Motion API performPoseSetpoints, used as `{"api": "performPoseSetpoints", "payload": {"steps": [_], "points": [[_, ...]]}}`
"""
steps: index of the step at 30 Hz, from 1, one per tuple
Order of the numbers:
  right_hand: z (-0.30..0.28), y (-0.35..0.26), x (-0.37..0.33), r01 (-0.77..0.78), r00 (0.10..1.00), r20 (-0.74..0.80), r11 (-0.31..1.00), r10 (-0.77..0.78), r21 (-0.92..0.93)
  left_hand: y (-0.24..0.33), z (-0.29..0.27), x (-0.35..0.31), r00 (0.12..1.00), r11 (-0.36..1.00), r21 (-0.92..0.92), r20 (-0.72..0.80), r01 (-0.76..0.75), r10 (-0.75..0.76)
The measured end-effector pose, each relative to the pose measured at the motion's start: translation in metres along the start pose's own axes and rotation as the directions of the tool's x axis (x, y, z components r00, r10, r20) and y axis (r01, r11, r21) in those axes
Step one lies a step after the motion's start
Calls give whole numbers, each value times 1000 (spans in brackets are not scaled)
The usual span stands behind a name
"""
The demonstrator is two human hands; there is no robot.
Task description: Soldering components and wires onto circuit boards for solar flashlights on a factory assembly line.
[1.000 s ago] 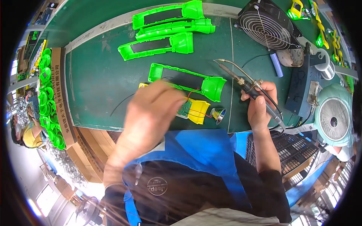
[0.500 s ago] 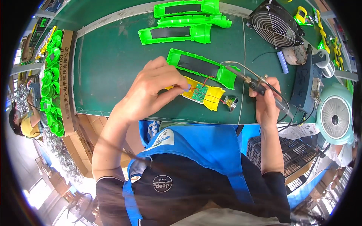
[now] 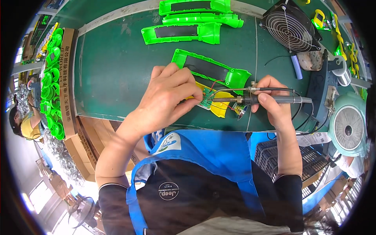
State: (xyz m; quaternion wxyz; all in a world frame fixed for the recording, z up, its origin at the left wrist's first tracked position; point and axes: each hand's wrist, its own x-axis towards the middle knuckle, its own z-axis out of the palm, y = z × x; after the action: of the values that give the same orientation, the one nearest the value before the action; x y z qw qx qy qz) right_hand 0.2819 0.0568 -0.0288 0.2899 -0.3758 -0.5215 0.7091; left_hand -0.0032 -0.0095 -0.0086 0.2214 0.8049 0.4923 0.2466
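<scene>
My right hand (image 3: 275, 105) grips a soldering iron (image 3: 282, 99) with a thin bent metal tube along it. The iron points left, its tip at a small green circuit board (image 3: 206, 102). That board lies in a yellow plastic flashlight housing half (image 3: 218, 111). At the board's left side, the thumb and fingers of my left hand (image 3: 166, 96) are pinched together; whatever is between them is hidden. Red and black wires run from the board to a small lamp reflector (image 3: 240, 111) beside the housing's right end. Just beyond lies a green housing half (image 3: 238, 79) with a dark strip inside.
Several green housing halves (image 3: 211, 33) lie at the back. A black fan (image 3: 290, 27), a blue cylindrical cell (image 3: 296, 67), a solder spool (image 3: 344, 76) and a blue-grey box (image 3: 319, 88) stand right. At left is a cardboard box (image 3: 69, 86) beside green parts.
My right hand has swung the soldering iron level and left, bringing its tip to the board. My left hand has shifted slightly right; the blue bit seen in its pinch no longer shows.
</scene>
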Motion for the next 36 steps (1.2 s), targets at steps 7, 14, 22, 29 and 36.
{"api": "performPoseSetpoints", "payload": {"steps": [7,14,22,29,36], "points": [[1,-2,1,-24,999,29,999,25,-41,4,3,0,998,998,44,-46,44,-42],[5,-3,0,-17,999,41,998,20,-64,3,4,1,998,997,57,-30,48,-47],[0,4,-6,56,996,68,997,-52,-56,4,8,0,997,995,88,-59,44,-39],[-11,17,-13,135,990,-34,990,-133,41,8,7,2,997,992,107,-49,60,-55],[-3,8,-11,98,995,22,995,-99,33,10,7,3,996,991,107,-50,80,-75]]}}
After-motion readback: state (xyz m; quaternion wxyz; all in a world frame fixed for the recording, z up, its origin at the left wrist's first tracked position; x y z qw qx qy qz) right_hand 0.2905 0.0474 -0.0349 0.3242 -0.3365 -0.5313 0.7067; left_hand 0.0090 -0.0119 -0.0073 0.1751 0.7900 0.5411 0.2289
